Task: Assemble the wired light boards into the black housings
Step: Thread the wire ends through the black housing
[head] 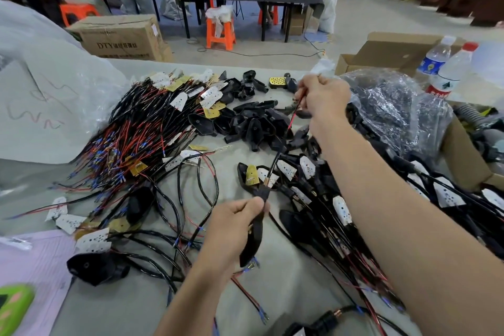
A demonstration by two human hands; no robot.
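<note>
**On the grey work table: one housing and its lead held in two hands**

On the grey table [131, 305], a dense pile of wired light boards [141, 128] lies to the left, its red and black leads fanned toward the near edge. A heap of empty black housings [253, 123] sits just beyond the centre. A crumpled clear plastic bag [392, 106] lies to the right, in front of an open cardboard box [403, 52] and two water bottles [447, 73]. A white plastic sack [41, 84] rises at far left. One loose housing [95, 267] lies near left, beside pink paper [35, 262]. A row of housings [341, 207] bearing white boards runs under the right forearm, which hides part of it.

The left hand [237, 222] is closed round a black housing [252, 240], gripping its upper end above the table's centre. The right hand [324, 98], raised over the heap, pinches a red-and-black lead [293, 116] between thumb and fingers. The lead runs taut down to the held housing. Whether a board sits inside cannot be told.
</note>
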